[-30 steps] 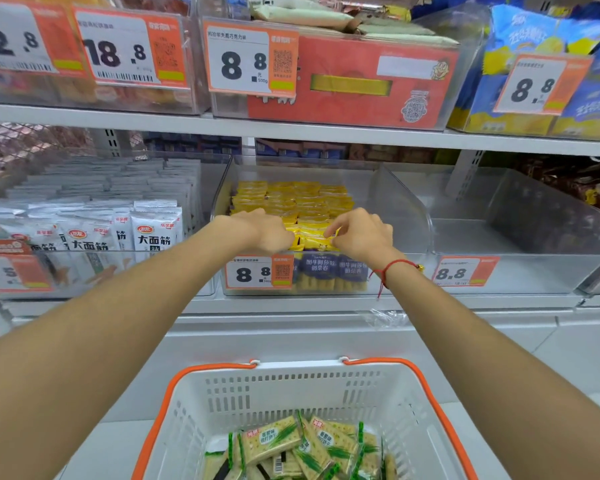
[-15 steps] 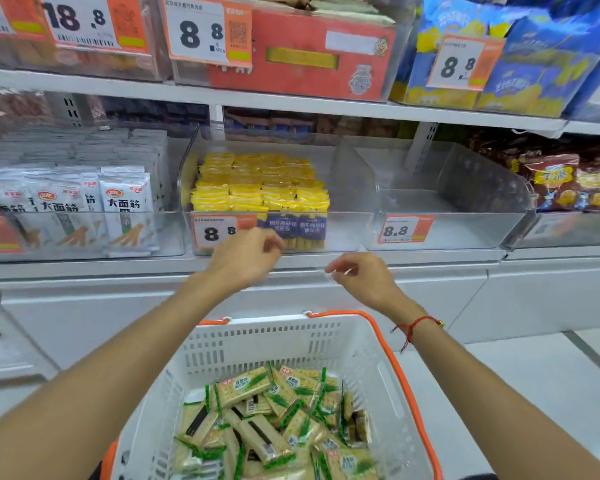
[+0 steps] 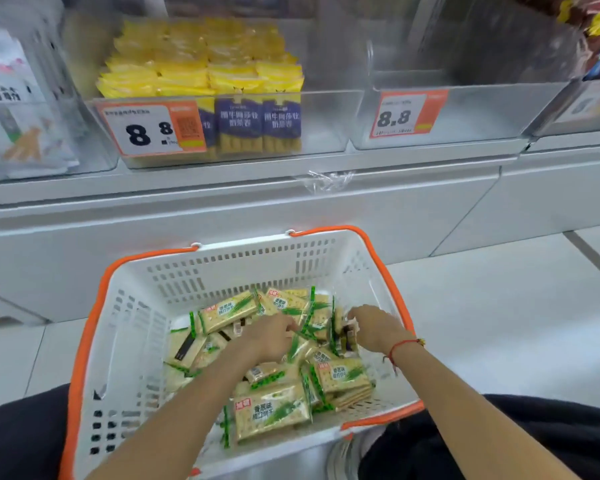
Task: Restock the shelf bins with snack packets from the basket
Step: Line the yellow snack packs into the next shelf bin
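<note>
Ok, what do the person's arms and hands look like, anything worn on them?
Both forearms are bare, with no sleeves in view and no gloves on either hand. The right hand has a thin red string bracelet at the wrist, with a small yellowish bead on its outer side and a loose red end hanging down. The left hand and its wrist show nothing worn: no watch, ring or band visible.

Orange price tags (image 3: 153, 131), maybe plastic scrap (image 3: 328, 180) below.
</note>
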Demonstrator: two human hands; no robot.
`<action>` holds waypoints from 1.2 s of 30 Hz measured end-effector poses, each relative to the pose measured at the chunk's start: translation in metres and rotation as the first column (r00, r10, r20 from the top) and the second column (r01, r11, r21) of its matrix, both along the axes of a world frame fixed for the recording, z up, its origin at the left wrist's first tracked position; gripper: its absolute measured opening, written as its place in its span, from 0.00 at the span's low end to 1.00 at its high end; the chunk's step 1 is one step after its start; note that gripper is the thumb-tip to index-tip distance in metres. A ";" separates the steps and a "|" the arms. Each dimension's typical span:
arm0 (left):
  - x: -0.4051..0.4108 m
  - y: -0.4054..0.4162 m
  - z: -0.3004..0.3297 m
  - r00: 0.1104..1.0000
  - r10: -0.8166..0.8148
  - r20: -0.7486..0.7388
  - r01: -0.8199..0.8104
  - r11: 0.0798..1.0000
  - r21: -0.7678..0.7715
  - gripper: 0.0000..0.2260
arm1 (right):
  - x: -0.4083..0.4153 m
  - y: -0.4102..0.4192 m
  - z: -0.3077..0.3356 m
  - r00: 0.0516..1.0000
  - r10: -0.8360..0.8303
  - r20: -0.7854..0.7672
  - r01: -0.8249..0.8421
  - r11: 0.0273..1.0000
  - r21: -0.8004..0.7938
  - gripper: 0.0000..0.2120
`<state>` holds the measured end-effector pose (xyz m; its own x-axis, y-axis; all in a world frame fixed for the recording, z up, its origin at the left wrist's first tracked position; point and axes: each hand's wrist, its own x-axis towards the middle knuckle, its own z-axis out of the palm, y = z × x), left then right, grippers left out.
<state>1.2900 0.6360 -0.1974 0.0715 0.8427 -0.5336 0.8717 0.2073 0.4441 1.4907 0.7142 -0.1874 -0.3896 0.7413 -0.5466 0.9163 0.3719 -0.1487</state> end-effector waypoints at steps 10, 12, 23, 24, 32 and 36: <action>0.064 0.053 -0.062 0.946 -0.160 -0.283 0.214 0.962 0.171 0.18 | -0.004 0.012 -0.071 0.648 0.445 0.618 -0.653 0.742 0.150 0.14; 0.074 0.069 -0.073 0.934 -0.193 -0.300 0.241 0.961 0.133 0.30 | -0.002 0.016 -0.077 0.710 0.463 0.530 -0.629 0.756 0.182 0.11; 0.070 0.082 -0.084 0.993 -0.064 -0.097 0.087 0.962 0.258 0.20 | 0.000 0.021 -0.062 0.718 0.502 0.483 -0.640 0.748 0.174 0.17; 0.065 0.078 -0.075 0.999 -0.007 0.044 -0.004 0.970 0.241 0.19 | 0.001 0.020 -0.058 0.722 0.502 0.476 -0.637 0.751 0.173 0.18; 0.001 0.050 0.026 0.530 0.448 0.720 -0.408 0.879 -0.247 0.28 | -0.002 0.016 0.010 0.979 0.195 0.063 -0.200 0.977 0.079 0.24; -0.035 0.035 0.083 0.276 0.503 0.819 -0.417 0.830 -0.370 0.26 | -0.019 0.023 0.068 0.853 -0.338 -0.396 0.183 0.907 -0.380 0.26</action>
